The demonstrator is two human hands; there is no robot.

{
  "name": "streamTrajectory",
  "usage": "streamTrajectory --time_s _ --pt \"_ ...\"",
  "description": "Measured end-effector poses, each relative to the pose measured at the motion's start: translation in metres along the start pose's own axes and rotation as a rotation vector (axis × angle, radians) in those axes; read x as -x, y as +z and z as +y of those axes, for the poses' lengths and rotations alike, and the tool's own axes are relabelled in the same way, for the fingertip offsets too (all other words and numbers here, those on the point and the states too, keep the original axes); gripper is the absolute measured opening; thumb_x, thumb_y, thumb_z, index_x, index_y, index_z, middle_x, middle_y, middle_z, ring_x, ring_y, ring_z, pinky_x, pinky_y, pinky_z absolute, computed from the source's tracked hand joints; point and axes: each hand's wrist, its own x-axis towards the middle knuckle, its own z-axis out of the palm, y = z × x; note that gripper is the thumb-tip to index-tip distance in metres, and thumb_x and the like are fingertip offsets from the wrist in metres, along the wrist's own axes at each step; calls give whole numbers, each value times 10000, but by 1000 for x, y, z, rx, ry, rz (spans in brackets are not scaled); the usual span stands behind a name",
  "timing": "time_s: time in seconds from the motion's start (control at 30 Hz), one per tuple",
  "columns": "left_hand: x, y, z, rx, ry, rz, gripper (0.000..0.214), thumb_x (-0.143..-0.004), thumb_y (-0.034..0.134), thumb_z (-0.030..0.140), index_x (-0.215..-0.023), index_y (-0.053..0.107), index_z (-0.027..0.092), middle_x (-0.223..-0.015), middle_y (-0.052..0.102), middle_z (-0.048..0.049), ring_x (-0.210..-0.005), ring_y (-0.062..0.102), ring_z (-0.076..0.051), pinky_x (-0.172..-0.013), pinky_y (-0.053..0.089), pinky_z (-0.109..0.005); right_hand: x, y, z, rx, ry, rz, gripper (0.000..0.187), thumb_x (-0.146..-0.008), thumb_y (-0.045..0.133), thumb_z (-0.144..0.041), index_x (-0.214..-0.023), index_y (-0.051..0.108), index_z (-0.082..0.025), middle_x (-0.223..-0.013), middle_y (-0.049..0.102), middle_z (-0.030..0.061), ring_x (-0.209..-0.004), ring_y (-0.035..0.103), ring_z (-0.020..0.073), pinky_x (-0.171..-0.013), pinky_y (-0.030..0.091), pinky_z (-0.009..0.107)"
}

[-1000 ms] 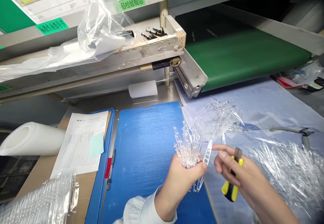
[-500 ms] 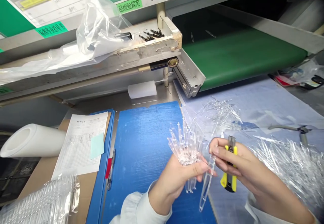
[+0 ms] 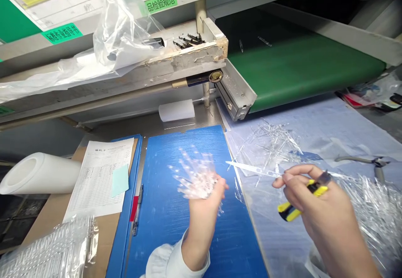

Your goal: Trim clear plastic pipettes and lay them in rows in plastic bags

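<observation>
My left hand (image 3: 204,215) is raised over the blue board, gripping a motion-blurred bunch of clear plastic moulded parts (image 3: 196,177) that fan out above my fingers. My right hand (image 3: 322,211) holds yellow-and-black handled cutters (image 3: 290,211), with their metal jaws (image 3: 325,178) showing beyond my fingers. A long, thin clear plastic strip (image 3: 251,168) runs left from my right fingertips and seems pinched there. My hand hides part of the cutters.
A blue board (image 3: 169,211) lies between a paper form (image 3: 97,177) and a pale blue sheet (image 3: 326,131) bearing loose clear pieces (image 3: 266,144). A heap of clear parts (image 3: 377,215) lies at right. Grey-handled pliers (image 3: 377,161) lie beyond it. A green conveyor belt (image 3: 301,68) runs behind.
My left hand has moved left with its bunch, which is now blurred. The long clear strip has swung from hanging downward to lying sideways, and my right hand has shifted right, tilting the cutters.
</observation>
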Motion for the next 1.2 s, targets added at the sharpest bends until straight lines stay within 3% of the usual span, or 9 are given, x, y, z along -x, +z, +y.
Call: streamTrajectory --time_s 0.1,0.17,0.33,0.53,0.63,0.73,0.83,0.97,1.2 --pt "7 6 0 -8 -40 -160 157 -664 695 287 -739 646 158 -716 651 -23 -547 507 -122 -578 410 -265 24 16 -2 77 18 -66 228 -740 582 -436 -749 452 -250 -670 635 22 -428 427 103 -397 355 238" --pt "10 9 3 24 -66 -191 136 -681 672 276 -728 641 152 -701 648 -26 -552 514 -124 -578 413 -265 39 25 -3 82 54 -205 252 -735 582 -456 -737 435 -252 -653 642 13 -443 457 110 -425 370 239" --pt "7 8 15 -13 -76 -227 64 -687 615 186 -633 593 161 -583 594 10 -527 497 -111 -574 414 -249 46 20 -6 -108 209 -461 350 -782 475 -581 -856 442 -241 -601 627 -2 -352 264 62 -371 212 221" --pt "9 6 23 -46 -76 -256 73 -689 606 152 -619 593 165 -593 598 19 -584 549 -127 -617 441 -245 38 19 -12 42 238 -690 460 -775 501 -583 -562 526 -176 -431 350 -70 -400 198 49 -442 190 236" --pt "11 7 18 -2 -101 -231 47 -683 631 163 -644 605 159 -633 632 -2 -619 571 -138 -607 444 -242 40 26 -12 55 260 -713 490 -767 491 -607 -526 509 -181 -417 250 -88 -399 194 56 -452 184 244" --pt "10 9 13 135 -181 -237 92 -673 666 192 -726 604 150 -626 636 -4 -569 552 -120 -556 432 -234 42 29 -10 32 258 -726 498 -768 474 -617 -518 485 -187 -430 294 -76 -414 234 66 -466 226 247" --pt "8 9 12 234 -238 -250 171 -658 690 197 -790 596 141 -568 607 23 -498 497 -84 -518 398 -212 38 25 -4 72 143 -647 444 -790 473 -584 -577 491 -195 -483 404 -46 -474 357 90 -508 311 243" --pt "6 9 14 225 -231 -217 201 -643 691 197 -811 604 129 -542 612 13 -514 496 -90 -500 367 -201 22 12 4 119 -8 -540 387 -867 326 -555 -860 529 -226 -576 496 -31 -477 406 105 -457 355 227" --pt "7 8 15 176 -253 -260 145 -644 659 208 -750 597 131 -537 608 8 -452 419 -66 -464 335 -197 11 5 -13 450 -319 -565 296 -877 394 -436 -747 569 -236 -643 584 -13 -589 559 133 -515 453 217"
